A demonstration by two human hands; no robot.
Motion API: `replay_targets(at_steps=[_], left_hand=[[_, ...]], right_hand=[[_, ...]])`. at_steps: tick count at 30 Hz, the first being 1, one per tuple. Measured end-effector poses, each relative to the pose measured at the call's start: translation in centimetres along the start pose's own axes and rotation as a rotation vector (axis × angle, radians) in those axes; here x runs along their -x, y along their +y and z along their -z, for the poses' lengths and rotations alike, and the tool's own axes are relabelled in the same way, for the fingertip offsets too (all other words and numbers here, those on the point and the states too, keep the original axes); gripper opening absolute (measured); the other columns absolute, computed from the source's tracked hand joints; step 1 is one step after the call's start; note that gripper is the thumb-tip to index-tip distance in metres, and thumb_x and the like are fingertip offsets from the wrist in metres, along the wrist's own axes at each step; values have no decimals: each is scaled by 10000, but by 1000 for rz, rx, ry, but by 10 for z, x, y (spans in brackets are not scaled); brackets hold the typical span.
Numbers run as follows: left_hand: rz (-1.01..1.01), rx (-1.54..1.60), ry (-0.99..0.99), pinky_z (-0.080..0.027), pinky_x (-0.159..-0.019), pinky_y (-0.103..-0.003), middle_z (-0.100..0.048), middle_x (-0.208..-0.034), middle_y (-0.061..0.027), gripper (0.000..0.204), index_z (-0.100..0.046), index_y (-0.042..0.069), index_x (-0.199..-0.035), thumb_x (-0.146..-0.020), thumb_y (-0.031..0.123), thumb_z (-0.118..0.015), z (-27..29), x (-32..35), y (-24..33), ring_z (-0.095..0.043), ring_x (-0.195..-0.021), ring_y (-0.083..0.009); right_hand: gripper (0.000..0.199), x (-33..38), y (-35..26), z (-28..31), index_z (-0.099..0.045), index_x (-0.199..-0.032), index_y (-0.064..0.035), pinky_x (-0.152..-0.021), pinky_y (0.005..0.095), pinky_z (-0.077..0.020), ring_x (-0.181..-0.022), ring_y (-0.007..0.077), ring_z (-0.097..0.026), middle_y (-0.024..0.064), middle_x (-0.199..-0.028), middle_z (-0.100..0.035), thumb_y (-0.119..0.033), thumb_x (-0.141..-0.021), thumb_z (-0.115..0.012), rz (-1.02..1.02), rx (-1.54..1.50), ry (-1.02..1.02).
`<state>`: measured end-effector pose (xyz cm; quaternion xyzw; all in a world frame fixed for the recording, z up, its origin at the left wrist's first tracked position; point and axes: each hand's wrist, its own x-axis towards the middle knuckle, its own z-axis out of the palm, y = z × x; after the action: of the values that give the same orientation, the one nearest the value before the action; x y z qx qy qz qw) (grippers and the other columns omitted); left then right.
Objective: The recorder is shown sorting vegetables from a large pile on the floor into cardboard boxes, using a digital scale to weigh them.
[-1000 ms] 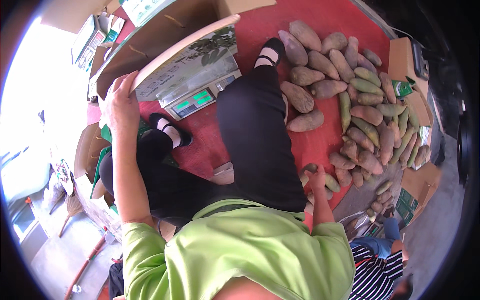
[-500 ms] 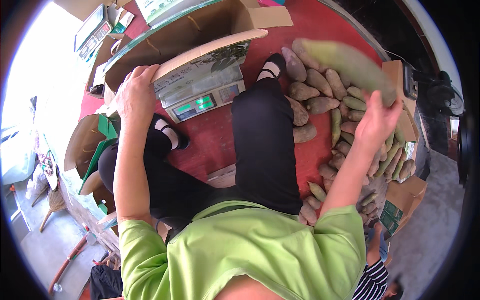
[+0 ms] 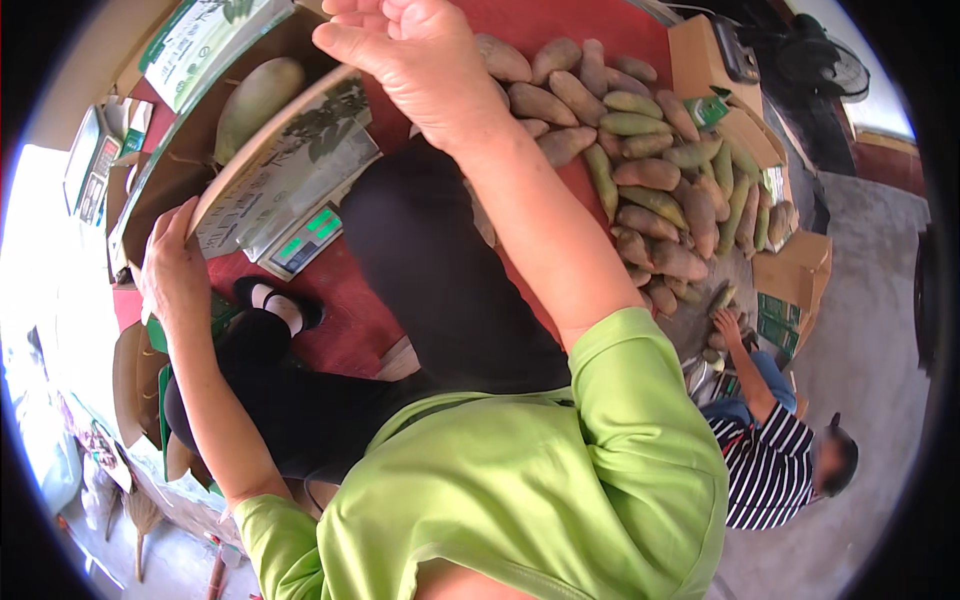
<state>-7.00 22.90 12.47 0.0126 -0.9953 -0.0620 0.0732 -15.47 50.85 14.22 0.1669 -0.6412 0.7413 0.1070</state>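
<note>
My left hand (image 3: 178, 265) grips the near rim of an open cardboard box (image 3: 290, 165), its fingers over the edge. The box sits on a digital scale (image 3: 305, 243) with lit green digits. Inside lies a large pale green radish-like root (image 3: 258, 105). My right hand (image 3: 425, 65) is raised beside the box's right end, holding nothing, its fingers apart and partly cut off by the upper picture edge. To the right is a heap of similar roots (image 3: 655, 175), some brown and some green, on the red floor covering.
A second scale (image 3: 95, 165) stands at the far left. Another open carton (image 3: 135, 385) is by my left leg. Cartons (image 3: 795, 275) and a black fan (image 3: 825, 60) stand beyond the heap. A person in a striped shirt (image 3: 765, 465) reaches toward the heap's near end.
My right hand has moved left from the heap to the box and let go of the large green root, now inside. My left hand stays on the rim. The view has turned right.
</note>
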Motion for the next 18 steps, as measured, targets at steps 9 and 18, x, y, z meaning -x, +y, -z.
replay_targets(at_steps=[9, 18], left_hand=[[-88, -12, 31, -504, -800, -380, -639, -1100, -74, 286, -638, 152, -1135, -894, 57, -520, -16, -8, -16, -632, -966, -288], [5, -56, 14, -494, -828, -366, -641, -1103, -72, 280, -637, 167, -1159, -909, 95, -532, -16, -6, -16, -630, -991, -277]], right_hand=[[255, 113, 25, 172, -595, -1099, -53, -709, 214, -434, -846, 86, -589, 15, -926, -642, -187, -884, -625, -592, 353, 89], [284, 355, 85, 297, -620, -1057, -35, -643, 315, -496, -714, 198, -634, 102, -876, -672, -156, -802, -657, -1279, 815, 325]])
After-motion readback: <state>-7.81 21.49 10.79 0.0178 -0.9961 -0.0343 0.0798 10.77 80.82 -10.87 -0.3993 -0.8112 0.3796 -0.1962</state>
